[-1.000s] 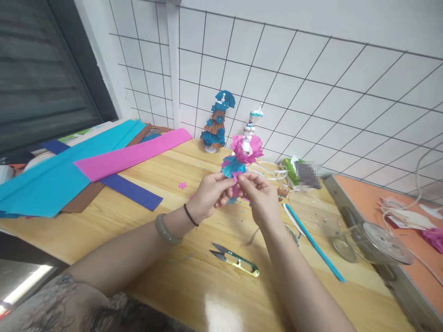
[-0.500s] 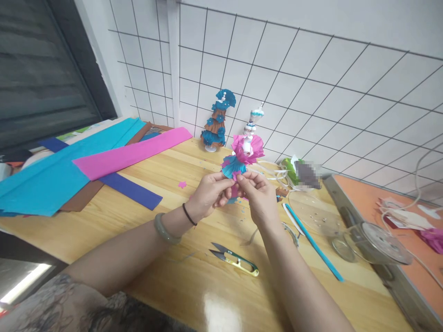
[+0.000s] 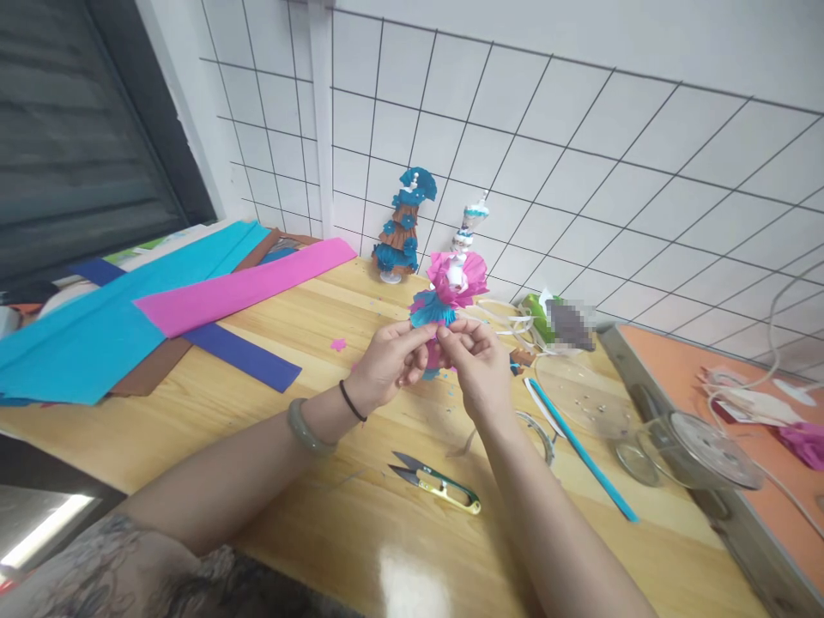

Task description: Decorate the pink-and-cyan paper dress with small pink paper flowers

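Note:
My left hand (image 3: 394, 359) and my right hand (image 3: 480, 354) meet thumb to thumb above the table, both closed in a pinch. Between their fingertips shows a small pink paper piece (image 3: 441, 330), mostly covered, so its shape is hard to make out. Right behind the fingers stands a white figure dressed in pink crepe paper (image 3: 473, 273) and a pleated blue crepe ruffle (image 3: 434, 311); whether my fingers touch it I cannot tell. A pink paper flower (image 3: 338, 345) lies left of my hands. Yellow-and-green thread snips (image 3: 444, 486) rest on the tabletop nearer to me.
Strips of crepe paper, blue (image 3: 129, 300), pink (image 3: 257, 283) and dark blue (image 3: 248, 356), overlap at left. A blue-and-brown ruffled figure (image 3: 400, 227) stands by the gridded wall. At right lie a thin blue strip (image 3: 583, 451), a clear container (image 3: 701, 451) and an orange surface (image 3: 682, 360).
My right hand has shifted slightly left, and less of the pink piece shows between the fingertips. My left hand stays almost in place.

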`<control>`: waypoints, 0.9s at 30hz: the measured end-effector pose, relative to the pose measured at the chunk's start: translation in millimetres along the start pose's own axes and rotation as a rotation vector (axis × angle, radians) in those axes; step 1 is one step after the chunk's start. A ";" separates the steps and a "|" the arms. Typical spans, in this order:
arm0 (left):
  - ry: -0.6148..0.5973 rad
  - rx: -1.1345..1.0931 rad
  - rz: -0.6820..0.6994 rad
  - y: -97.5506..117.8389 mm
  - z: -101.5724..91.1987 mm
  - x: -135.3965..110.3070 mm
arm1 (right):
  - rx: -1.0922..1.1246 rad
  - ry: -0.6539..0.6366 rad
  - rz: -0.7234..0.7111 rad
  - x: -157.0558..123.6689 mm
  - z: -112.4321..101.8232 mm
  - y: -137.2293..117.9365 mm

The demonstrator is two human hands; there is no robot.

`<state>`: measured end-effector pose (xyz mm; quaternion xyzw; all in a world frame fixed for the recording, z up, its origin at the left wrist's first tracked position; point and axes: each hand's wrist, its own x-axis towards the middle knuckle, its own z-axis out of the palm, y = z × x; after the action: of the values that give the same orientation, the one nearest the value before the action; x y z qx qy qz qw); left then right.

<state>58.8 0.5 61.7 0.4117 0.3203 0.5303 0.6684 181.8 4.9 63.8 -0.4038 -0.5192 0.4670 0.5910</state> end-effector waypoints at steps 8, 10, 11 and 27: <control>0.007 -0.026 -0.012 -3.1 -0.9 4.3 | -0.015 -0.021 -0.002 -2.6 -0.1 -1.7; 0.012 -0.020 -0.007 -3.3 -0.1 4.7 | -0.024 -0.027 -0.008 -2.7 -0.7 -1.6; 0.015 -0.015 -0.003 -3.4 0.5 5.0 | -0.027 -0.028 -0.013 -2.8 -0.9 -1.5; 0.043 -0.004 0.010 -4.3 0.9 10.5 | -0.055 -0.033 -0.044 -3.8 -1.2 -2.9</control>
<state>64.0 10.1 58.4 0.4006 0.3315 0.5427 0.6596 183.2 0.6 65.5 -0.4005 -0.5502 0.4460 0.5813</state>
